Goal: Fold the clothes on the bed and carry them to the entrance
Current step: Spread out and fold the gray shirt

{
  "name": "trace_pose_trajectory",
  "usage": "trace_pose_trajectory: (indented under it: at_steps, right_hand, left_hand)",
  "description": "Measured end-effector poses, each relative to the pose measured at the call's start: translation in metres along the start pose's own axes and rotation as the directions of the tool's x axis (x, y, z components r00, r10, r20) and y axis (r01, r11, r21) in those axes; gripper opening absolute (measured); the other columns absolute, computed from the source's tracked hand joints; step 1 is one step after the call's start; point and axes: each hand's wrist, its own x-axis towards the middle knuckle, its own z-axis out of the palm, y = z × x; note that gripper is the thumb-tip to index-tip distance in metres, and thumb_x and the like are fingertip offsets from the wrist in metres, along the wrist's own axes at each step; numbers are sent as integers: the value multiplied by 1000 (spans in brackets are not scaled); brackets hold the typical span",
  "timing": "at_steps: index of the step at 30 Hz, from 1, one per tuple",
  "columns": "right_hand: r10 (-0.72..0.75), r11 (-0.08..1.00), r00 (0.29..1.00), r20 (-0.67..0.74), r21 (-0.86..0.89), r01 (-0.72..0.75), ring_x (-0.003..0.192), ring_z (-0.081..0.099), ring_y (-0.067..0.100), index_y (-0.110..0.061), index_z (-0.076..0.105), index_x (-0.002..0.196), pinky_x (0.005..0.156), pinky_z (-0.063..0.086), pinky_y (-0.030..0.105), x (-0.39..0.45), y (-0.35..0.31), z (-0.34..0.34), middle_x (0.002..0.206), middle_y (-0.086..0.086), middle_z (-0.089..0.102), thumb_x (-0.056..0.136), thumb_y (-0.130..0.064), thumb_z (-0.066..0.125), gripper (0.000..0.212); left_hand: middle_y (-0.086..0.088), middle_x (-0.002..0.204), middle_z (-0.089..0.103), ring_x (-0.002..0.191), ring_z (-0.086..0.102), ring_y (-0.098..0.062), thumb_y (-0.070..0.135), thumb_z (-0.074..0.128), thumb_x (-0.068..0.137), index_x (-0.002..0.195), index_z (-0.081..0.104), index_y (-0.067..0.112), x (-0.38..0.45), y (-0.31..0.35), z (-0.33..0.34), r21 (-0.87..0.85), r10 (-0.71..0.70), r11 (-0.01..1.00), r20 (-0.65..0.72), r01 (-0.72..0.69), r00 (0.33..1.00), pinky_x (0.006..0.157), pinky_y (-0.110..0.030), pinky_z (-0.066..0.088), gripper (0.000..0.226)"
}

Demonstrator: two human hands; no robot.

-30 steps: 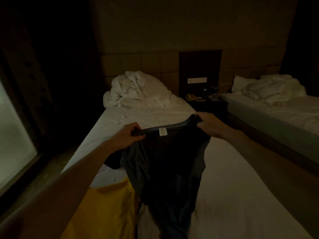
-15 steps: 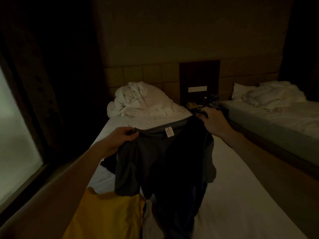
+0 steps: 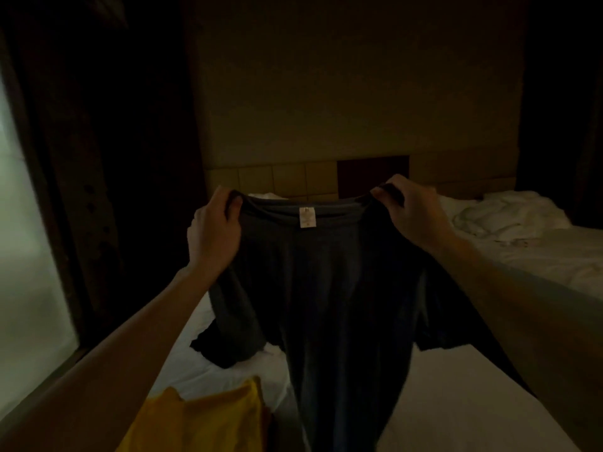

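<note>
Dark shirt point(image 3: 329, 288) was gripped at shoulders by left hand point(image 3: 213, 231) and right hand point(image 3: 412, 213), raised over bed point(image 3: 456, 402); folding step judged begun, laying flat needed next.

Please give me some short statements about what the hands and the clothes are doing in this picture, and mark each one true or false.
1. Both hands hold the dark T-shirt up by its shoulders. True: the left hand and the right hand each grip one shoulder near the collar.
2. The white label at the collar faces the camera. True.
3. The dark T-shirt lies folded flat on the bed. False: it hangs open above the bed.
4. The yellow garment is in the right hand. False: it lies on the bed at the lower left, and no hand touches it.
5. The second bed on the right has crumpled white bedding. True.
</note>
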Motion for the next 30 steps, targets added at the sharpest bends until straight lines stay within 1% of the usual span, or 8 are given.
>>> trace_pose_trajectory:
  at_steps: [7,10,13,16,20,23,27,30]
  right_hand:
    - [-181,983,972,-153,-60,174,59,58,17,-9,69,76,54,35,26,29,-2,-30,69,7,67,89,-46,65,39]
    - [-216,976,960,-177,-53,210,59,60,18,-7,70,76,54,38,28,41,0,-27,70,8,68,88,-37,70,32]
    - [-175,984,976,-131,-10,176,61,62,19,-6,70,76,55,45,33,53,14,-14,71,8,68,88,-50,65,46]
    - [-121,993,993,7,12,121,63,62,14,-11,72,81,55,44,28,59,38,17,73,2,68,87,-61,57,53]
    - [38,998,966,257,-59,-23,70,63,20,-13,70,85,62,52,40,58,91,85,79,6,68,81,-70,44,63]
    - [181,980,884,431,-156,-124,75,62,24,-13,63,80,65,51,40,39,140,155,79,6,64,88,-59,53,48]
    - [314,949,727,610,-227,-219,76,53,22,-16,51,82,62,35,34,-12,200,259,81,4,54,95,-49,54,35]
    - [388,921,626,676,-295,-253,82,58,31,-16,46,90,64,41,37,-67,246,340,90,15,60,98,-42,50,27]
  left_hand:
    - [-8,72,68,69,66,-31,59,48,90,85,64,22,22,10,-39,183,260,955,-144,-233,955,59,-37,50,41]
    - [-6,71,68,68,66,-29,58,52,89,80,66,20,30,12,-37,164,265,958,-180,-237,947,59,-36,50,42]
    - [-4,68,68,66,66,-27,60,52,88,77,67,19,39,2,-20,166,240,963,-165,-213,957,57,-35,49,45]
    - [-4,71,68,68,66,-26,63,49,89,78,66,20,47,-17,20,219,216,955,-40,-202,976,58,-34,49,47]
    - [-8,90,71,81,66,-29,59,43,94,93,68,20,45,-60,98,324,182,906,280,-272,943,65,-34,48,46]
    - [-7,97,69,88,64,-26,51,44,98,93,67,16,27,-109,168,289,64,928,495,-233,866,67,-30,39,43]
    - [-7,93,67,88,65,-28,52,38,98,89,61,18,-26,-193,275,342,-148,931,673,-128,725,76,-41,52,42]
    - [-12,106,65,97,63,-34,37,41,101,105,58,19,-88,-252,347,359,-259,933,739,-38,622,77,-43,52,25]
